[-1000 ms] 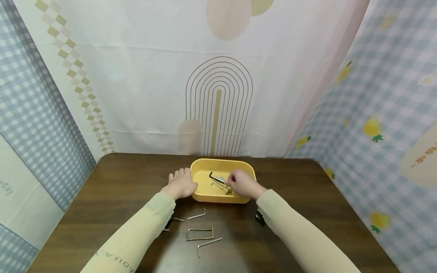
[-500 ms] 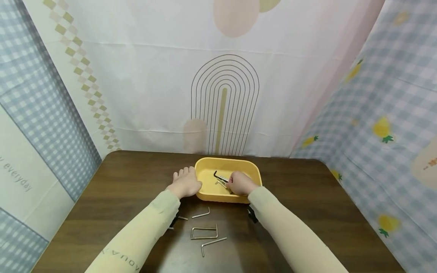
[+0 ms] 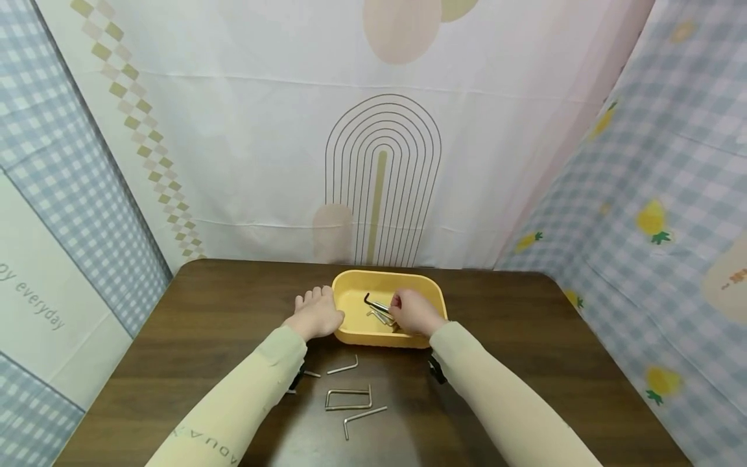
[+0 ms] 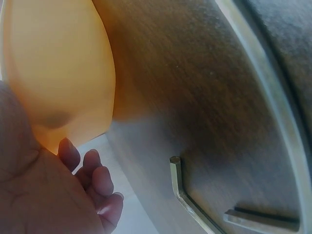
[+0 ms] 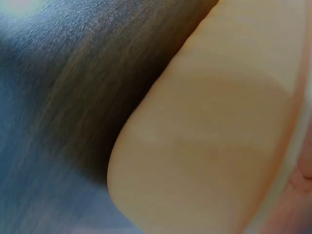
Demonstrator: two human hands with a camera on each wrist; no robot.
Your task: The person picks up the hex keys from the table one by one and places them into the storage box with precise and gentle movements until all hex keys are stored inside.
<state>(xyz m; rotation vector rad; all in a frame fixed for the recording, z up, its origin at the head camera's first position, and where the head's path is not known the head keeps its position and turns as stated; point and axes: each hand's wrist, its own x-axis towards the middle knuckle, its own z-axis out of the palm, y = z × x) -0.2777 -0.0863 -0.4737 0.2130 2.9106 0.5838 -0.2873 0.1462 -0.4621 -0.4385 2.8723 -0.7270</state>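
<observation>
A yellow box (image 3: pixel 382 339) stands near the table's far edge, with several hex keys (image 3: pixel 379 314) lying in it, one of them black and the others metal-coloured. My left hand (image 3: pixel 315 314) rests at the box's left side, thumb at the rim. In the left wrist view its fingers are loosely bent beside the box wall. Inside the box, my right hand (image 3: pixel 417 312) has its fingers curled down right at the hex keys. Its fingertips are hidden, and I cannot tell if they pinch a key. In the right wrist view the box wall covers most of that hand.
On the brown table (image 3: pixel 496 376) in front of the box lie a small hex key (image 3: pixel 343 369), two larger ones (image 3: pixel 348 391) forming a rectangle, and an angled one (image 3: pixel 366 414). More key ends show by the left forearm. Patterned cloth hangs behind and at both sides.
The head view has shifted slightly. My right hand dipped lower among the keys half a second ago and is now a little higher and to the right. My left hand stays at the box.
</observation>
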